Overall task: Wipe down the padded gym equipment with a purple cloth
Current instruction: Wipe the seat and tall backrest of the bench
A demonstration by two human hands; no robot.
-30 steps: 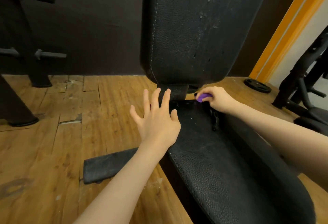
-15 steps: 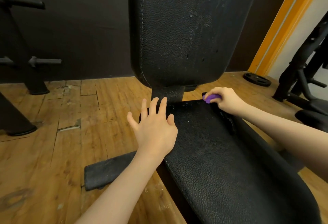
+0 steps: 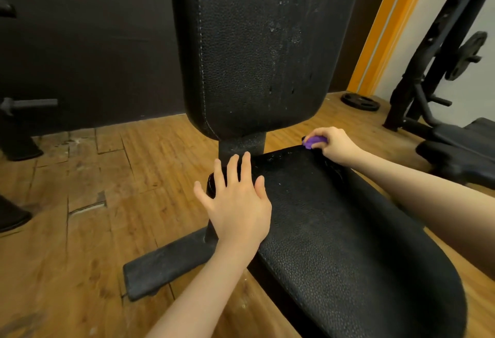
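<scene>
A black padded seat (image 3: 334, 236) runs from the centre to the lower right, with an upright black back pad (image 3: 254, 48) standing behind it. My right hand (image 3: 333, 144) is shut on a bunched purple cloth (image 3: 314, 141) at the seat's far right corner. Only a small part of the cloth shows past the fingers. My left hand (image 3: 237, 203) lies flat with fingers spread on the seat's far left edge, holding nothing.
A black metal foot bar (image 3: 166, 262) of the bench lies on the worn wooden floor (image 3: 80, 217). A weight plate (image 3: 360, 102) lies on the floor at the back right, beside a black rack (image 3: 439, 64). Dark equipment legs (image 3: 18, 147) stand at the left.
My right hand has slid the cloth rightward along the seat's far edge to its right corner. My left hand stays spread on the seat's left edge. The view has shifted.
</scene>
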